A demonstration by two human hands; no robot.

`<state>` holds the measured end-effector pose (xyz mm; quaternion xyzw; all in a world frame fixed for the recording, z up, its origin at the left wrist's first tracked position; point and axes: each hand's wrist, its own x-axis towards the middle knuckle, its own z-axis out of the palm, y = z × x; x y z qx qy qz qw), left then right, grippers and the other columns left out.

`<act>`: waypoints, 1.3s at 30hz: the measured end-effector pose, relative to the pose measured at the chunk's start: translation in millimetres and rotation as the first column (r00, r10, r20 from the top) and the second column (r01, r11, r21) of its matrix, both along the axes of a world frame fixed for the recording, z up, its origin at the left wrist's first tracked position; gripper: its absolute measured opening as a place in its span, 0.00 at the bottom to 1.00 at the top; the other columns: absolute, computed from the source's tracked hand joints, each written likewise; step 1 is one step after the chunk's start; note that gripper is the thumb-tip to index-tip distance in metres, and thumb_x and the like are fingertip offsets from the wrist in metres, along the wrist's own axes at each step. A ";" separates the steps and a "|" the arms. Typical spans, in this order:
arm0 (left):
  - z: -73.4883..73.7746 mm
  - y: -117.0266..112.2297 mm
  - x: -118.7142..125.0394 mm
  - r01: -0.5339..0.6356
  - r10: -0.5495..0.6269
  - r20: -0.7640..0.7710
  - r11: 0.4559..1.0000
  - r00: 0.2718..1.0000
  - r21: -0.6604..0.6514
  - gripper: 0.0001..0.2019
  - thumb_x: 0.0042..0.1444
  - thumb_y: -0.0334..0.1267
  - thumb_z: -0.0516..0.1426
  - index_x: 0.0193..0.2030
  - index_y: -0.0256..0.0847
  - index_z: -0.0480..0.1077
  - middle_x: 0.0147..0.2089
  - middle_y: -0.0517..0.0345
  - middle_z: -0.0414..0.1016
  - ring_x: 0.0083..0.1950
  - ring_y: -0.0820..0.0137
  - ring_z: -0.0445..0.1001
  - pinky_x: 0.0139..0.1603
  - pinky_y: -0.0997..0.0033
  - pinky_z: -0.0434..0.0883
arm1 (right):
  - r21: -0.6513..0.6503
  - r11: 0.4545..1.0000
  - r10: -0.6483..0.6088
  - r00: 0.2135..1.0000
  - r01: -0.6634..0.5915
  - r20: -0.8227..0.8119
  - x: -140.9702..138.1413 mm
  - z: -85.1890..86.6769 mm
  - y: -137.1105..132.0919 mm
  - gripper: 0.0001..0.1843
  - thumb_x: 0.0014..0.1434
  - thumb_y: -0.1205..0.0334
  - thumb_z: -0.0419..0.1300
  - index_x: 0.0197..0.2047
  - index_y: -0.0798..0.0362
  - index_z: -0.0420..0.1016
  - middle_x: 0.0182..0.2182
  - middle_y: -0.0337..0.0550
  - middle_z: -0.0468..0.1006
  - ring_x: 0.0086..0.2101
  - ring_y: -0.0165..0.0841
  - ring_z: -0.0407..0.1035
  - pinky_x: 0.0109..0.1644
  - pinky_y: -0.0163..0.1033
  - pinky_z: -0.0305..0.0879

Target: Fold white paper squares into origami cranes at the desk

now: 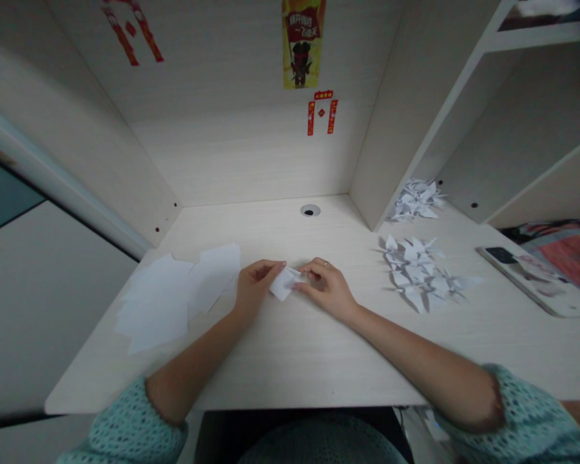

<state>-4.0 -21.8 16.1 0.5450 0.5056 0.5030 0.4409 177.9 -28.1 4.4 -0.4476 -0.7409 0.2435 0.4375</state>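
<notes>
A small folded piece of white paper (283, 284) is held between both hands, just above or on the middle of the desk. My left hand (258, 281) pinches its upper left edge, thumb and fingers closed. From the other side, my right hand (327, 287) grips the right edge between thumb and index finger, the other fingers curled. A ring shows on one right finger. Parts of the paper's folds are hidden by my fingertips. Left of my left hand lie loose white paper sheets (159, 303), overlapping each other.
Several folded paper cranes (418, 270) lie right of my right hand, with another pile (415, 198) behind them by the divider. A phone (536, 280) and red cloth (573, 258) are at far right. A round cable hole (310, 211) sits near the back panel.
</notes>
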 end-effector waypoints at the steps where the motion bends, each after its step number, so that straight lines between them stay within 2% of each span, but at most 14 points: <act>1: 0.8 -1.3 0.6 0.002 -0.002 -0.020 1.000 1.000 0.003 0.11 0.46 0.44 0.63 0.31 0.38 0.78 0.33 0.54 0.79 0.33 0.69 0.73 0.33 0.73 0.67 | 0.017 1.000 0.005 1.000 -0.005 -0.012 -1.0 0.4 -0.2 0.16 0.49 0.48 0.64 0.34 0.51 0.76 0.27 0.41 0.72 0.31 0.34 0.66 0.36 0.38 0.61; 4: 1.1 -3.5 1.7 0.025 -0.025 -0.051 1.000 0.998 -0.003 0.11 0.47 0.45 0.62 0.30 0.38 0.77 0.31 0.56 0.78 0.31 0.70 0.73 0.31 0.73 0.66 | 0.012 1.000 0.027 0.998 -0.026 -0.057 -3.2 -1.1 -0.7 0.11 0.53 0.52 0.63 0.31 0.50 0.74 0.28 0.42 0.76 0.33 0.35 0.68 0.40 0.40 0.62; 8: -1.4 -1.9 2.3 0.066 -0.067 -0.014 0.997 0.998 -0.038 0.12 0.48 0.46 0.61 0.26 0.37 0.74 0.23 0.61 0.73 0.25 0.74 0.68 0.27 0.75 0.62 | -0.065 0.998 -0.021 0.991 0.012 -0.131 -3.2 -7.6 0.8 0.11 0.56 0.53 0.60 0.30 0.50 0.75 0.26 0.40 0.76 0.31 0.34 0.68 0.37 0.39 0.62; 10: -2.6 -0.5 2.5 0.093 -0.093 -0.001 0.995 0.996 -0.036 0.14 0.49 0.46 0.61 0.23 0.37 0.72 0.21 0.62 0.70 0.25 0.75 0.67 0.28 0.75 0.62 | -0.092 0.996 -0.036 0.986 0.021 -0.163 -2.6 -10.0 2.3 0.11 0.57 0.53 0.59 0.30 0.51 0.76 0.27 0.40 0.77 0.31 0.33 0.69 0.37 0.38 0.63; 14: -2.9 0.6 3.4 0.129 -0.128 0.029 0.991 0.991 -0.041 0.15 0.50 0.45 0.60 0.21 0.37 0.71 0.24 0.60 0.73 0.31 0.72 0.71 0.35 0.74 0.66 | -0.115 0.993 -0.056 0.979 0.034 -0.195 -1.6 -10.1 4.2 0.13 0.58 0.53 0.57 0.30 0.51 0.76 0.28 0.40 0.78 0.31 0.33 0.70 0.37 0.37 0.62; 17: -1.5 0.1 3.7 0.135 -0.132 0.042 0.989 0.990 -0.065 0.13 0.50 0.46 0.60 0.25 0.37 0.74 0.28 0.57 0.76 0.33 0.70 0.73 0.37 0.72 0.68 | -0.129 0.991 -0.062 0.979 0.037 -0.193 -0.8 -8.4 4.4 0.13 0.58 0.53 0.56 0.30 0.52 0.75 0.27 0.40 0.78 0.30 0.33 0.70 0.35 0.36 0.62; 19: -1.0 -0.1 3.5 0.171 -0.168 0.035 0.979 0.985 -0.115 0.13 0.47 0.46 0.62 0.35 0.37 0.76 0.34 0.54 0.79 0.35 0.68 0.75 0.39 0.70 0.70 | -0.139 0.989 -0.071 0.979 0.045 -0.191 -0.1 -8.1 4.5 0.14 0.58 0.52 0.56 0.30 0.52 0.75 0.27 0.40 0.78 0.30 0.33 0.70 0.35 0.36 0.63; 21: -1.9 -0.3 3.3 0.240 -0.243 0.005 0.955 0.970 -0.173 0.19 0.44 0.45 0.64 0.42 0.39 0.76 0.39 0.51 0.80 0.38 0.65 0.76 0.40 0.68 0.70 | -0.145 0.988 -0.082 0.978 0.054 -0.190 0.4 -8.4 4.7 0.14 0.58 0.52 0.56 0.30 0.52 0.75 0.27 0.40 0.78 0.30 0.33 0.70 0.34 0.36 0.63; 25: -7.2 -0.2 3.3 0.322 -0.343 -0.065 0.921 0.937 -0.220 0.16 0.43 0.45 0.64 0.39 0.40 0.78 0.39 0.52 0.80 0.38 0.63 0.77 0.39 0.69 0.70 | -0.144 0.989 -0.061 0.978 0.033 -0.198 0.4 -7.5 4.3 0.14 0.57 0.52 0.57 0.30 0.52 0.76 0.27 0.41 0.78 0.30 0.33 0.70 0.35 0.36 0.63; 29: -10.9 2.4 1.9 0.247 -0.271 -0.101 0.948 0.957 -0.200 0.15 0.44 0.47 0.62 0.35 0.39 0.78 0.32 0.53 0.80 0.32 0.66 0.76 0.33 0.71 0.69 | -0.133 0.991 -0.015 0.980 -0.012 -0.200 -0.6 -3.3 2.4 0.13 0.54 0.51 0.60 0.36 0.51 0.77 0.29 0.40 0.79 0.31 0.33 0.71 0.38 0.38 0.65; 31: -10.7 4.2 1.0 0.191 -0.212 -0.102 0.964 0.972 -0.185 0.16 0.45 0.48 0.62 0.36 0.38 0.78 0.31 0.53 0.80 0.30 0.67 0.75 0.31 0.72 0.69 | -0.120 0.992 0.012 0.985 -0.033 -0.172 -1.1 -3.0 1.7 0.16 0.51 0.51 0.64 0.41 0.51 0.76 0.32 0.41 0.79 0.33 0.34 0.71 0.40 0.38 0.65; 34: -9.6 5.6 1.0 0.129 -0.141 -0.049 0.973 0.989 -0.194 0.18 0.44 0.49 0.63 0.37 0.37 0.78 0.34 0.52 0.80 0.31 0.67 0.75 0.34 0.71 0.70 | -0.104 0.994 0.011 0.990 -0.026 -0.139 -2.0 -7.3 2.1 0.23 0.47 0.51 0.67 0.45 0.50 0.75 0.34 0.42 0.78 0.33 0.34 0.69 0.39 0.39 0.65; 39: -12.7 4.8 2.6 0.152 -0.149 0.033 0.963 0.988 -0.220 0.17 0.44 0.49 0.63 0.36 0.39 0.78 0.36 0.52 0.81 0.35 0.66 0.76 0.39 0.69 0.72 | -0.204 0.978 -0.015 0.965 -0.040 -0.262 -3.4 -18.2 6.7 0.20 0.49 0.51 0.65 0.44 0.52 0.76 0.32 0.43 0.79 0.31 0.32 0.69 0.36 0.38 0.65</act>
